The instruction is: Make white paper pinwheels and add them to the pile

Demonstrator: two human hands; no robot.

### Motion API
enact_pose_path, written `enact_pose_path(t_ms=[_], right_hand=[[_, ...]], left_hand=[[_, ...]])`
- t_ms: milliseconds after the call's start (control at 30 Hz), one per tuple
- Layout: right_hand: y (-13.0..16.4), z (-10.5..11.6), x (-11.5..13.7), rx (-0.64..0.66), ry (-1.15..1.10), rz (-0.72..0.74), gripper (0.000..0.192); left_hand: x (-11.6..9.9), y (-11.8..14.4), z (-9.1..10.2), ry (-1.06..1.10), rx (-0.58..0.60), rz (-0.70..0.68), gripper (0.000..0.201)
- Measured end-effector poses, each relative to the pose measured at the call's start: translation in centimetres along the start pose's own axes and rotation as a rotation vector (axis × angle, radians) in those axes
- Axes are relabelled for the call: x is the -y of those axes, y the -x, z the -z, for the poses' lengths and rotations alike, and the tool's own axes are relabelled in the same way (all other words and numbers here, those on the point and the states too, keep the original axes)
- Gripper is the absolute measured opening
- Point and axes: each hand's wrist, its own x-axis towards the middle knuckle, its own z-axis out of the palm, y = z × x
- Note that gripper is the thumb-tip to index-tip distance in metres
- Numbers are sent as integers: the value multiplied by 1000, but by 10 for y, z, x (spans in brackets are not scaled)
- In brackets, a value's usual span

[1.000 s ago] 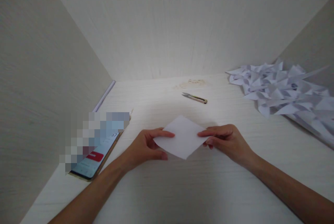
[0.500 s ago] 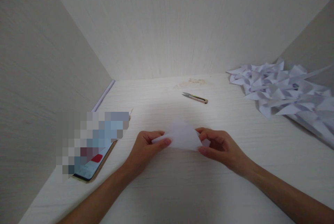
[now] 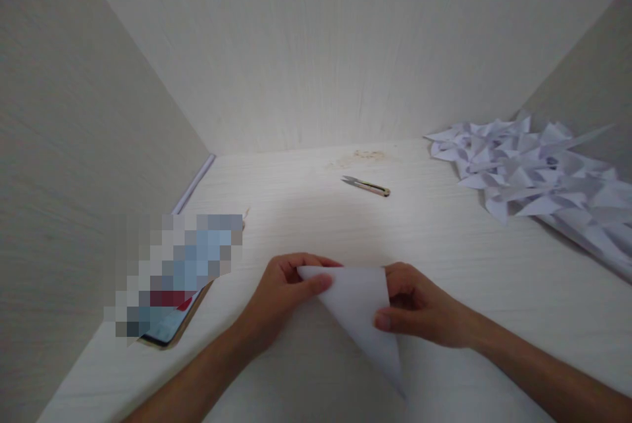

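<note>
A sheet of white paper point(image 3: 358, 304), folded to a triangular shape, is held between my two hands above the table. Its straight upper edge runs across, and one sharp corner points down toward me. My left hand point(image 3: 291, 291) pinches the left corner, thumb in front and fingers behind. At the right edge, my right hand point(image 3: 419, 308) grips the paper with its thumb on the near face; the other fingers are partly hidden behind it.
Thread snips point(image 3: 366, 186) lie beyond my hands, near some light brown scraps point(image 3: 368, 156). A phone point(image 3: 172, 324), partly blurred out, rests at left. Many folded white paper pieces point(image 3: 533, 166) are heaped at right. A white rod point(image 3: 193, 183) lies along the left wall.
The paper has turned so a long pointed corner now hangs toward me. My right hand has shifted slightly right and nearer; my left hand keeps its pinch.
</note>
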Motion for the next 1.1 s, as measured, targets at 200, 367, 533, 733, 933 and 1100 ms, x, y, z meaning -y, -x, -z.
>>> enact_pose_path(t_ms=[200,367,533,733,933,1100], right_hand=[[-1,-15,-5,-108,-112,-163,29],[-3,-23,-12,-416,111,-69,25],[-3,-25,-12,-455,194,-22,14],[3,-28,-16,-371,442,69,14],[8,-28,-17,-313,565,96,30],[5,-22,-13,-252,450,206,37]], left_hand=[[6,-7,-21,240,-161,-54,22],[8,-10,-50,300,-246,-148,55],[11,-9,-62,28,-217,-145,53],[10,-9,-58,-166,-255,-95,38],[8,-9,-57,-114,-249,-74,25],[9,-5,-57,14,-254,-41,26]])
